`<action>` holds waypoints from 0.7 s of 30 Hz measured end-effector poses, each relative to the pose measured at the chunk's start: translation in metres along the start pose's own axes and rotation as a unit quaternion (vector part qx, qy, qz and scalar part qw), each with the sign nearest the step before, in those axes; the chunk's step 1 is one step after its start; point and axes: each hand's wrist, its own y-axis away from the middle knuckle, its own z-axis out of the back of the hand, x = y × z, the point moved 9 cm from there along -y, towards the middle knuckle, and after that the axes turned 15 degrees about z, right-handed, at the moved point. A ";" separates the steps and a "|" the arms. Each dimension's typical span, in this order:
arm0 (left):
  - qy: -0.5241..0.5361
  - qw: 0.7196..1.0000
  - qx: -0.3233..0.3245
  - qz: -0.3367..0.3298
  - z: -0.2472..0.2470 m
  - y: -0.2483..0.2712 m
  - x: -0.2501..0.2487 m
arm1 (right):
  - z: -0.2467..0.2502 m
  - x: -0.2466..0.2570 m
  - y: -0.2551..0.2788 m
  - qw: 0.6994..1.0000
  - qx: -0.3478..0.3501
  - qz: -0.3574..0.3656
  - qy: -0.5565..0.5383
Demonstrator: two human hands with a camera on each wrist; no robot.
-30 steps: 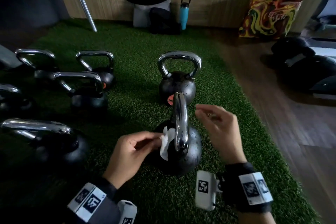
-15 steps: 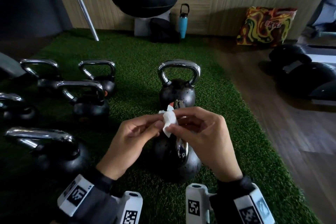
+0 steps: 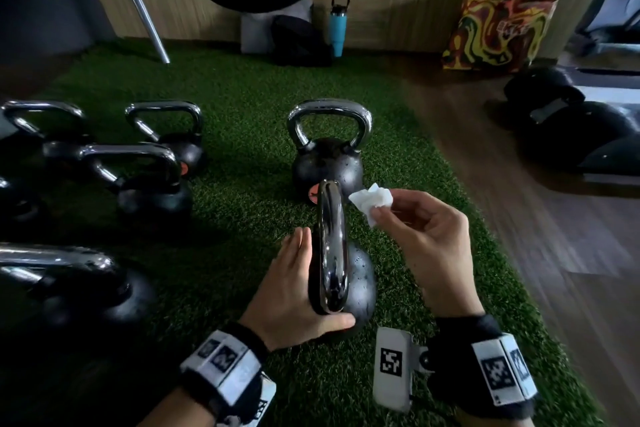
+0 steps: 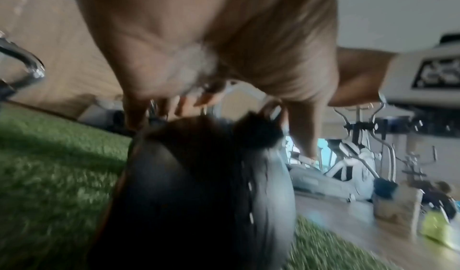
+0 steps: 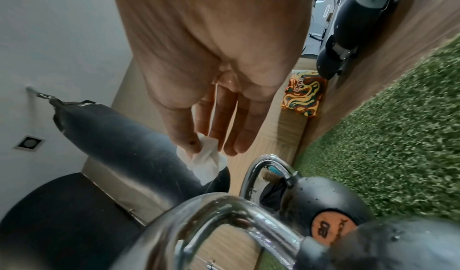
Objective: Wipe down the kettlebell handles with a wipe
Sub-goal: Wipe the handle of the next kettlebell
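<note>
The left hand (image 3: 294, 291) rests on the near kettlebell (image 3: 360, 282), fingers straight along its left side and thumb across the front of the ball. Its chrome handle (image 3: 331, 246) rises edge-on between the two hands. Just right of the handle's top, clear of it, the right hand (image 3: 427, 239) pinches a crumpled white wipe (image 3: 372, 201) between thumb and fingertips. Beyond the wipe stands a second kettlebell (image 3: 327, 163) on the green turf (image 3: 242, 97).

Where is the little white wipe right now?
In the head view, the crumpled white wipe is pinched in the right hand, held just right of the nearest black kettlebell's shiny chrome handle, not touching it.
</note>
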 end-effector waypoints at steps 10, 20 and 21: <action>0.140 0.982 -0.061 -0.107 0.012 -0.005 -0.014 | -0.003 -0.073 0.008 0.989 -0.003 -0.063 0.134; 0.115 0.986 0.044 -0.112 0.019 -0.022 0.007 | -0.029 -0.096 0.011 0.977 0.010 -0.065 0.202; 0.117 0.986 0.043 -0.107 0.018 -0.024 0.009 | -0.029 -0.096 0.010 0.978 0.006 -0.066 0.197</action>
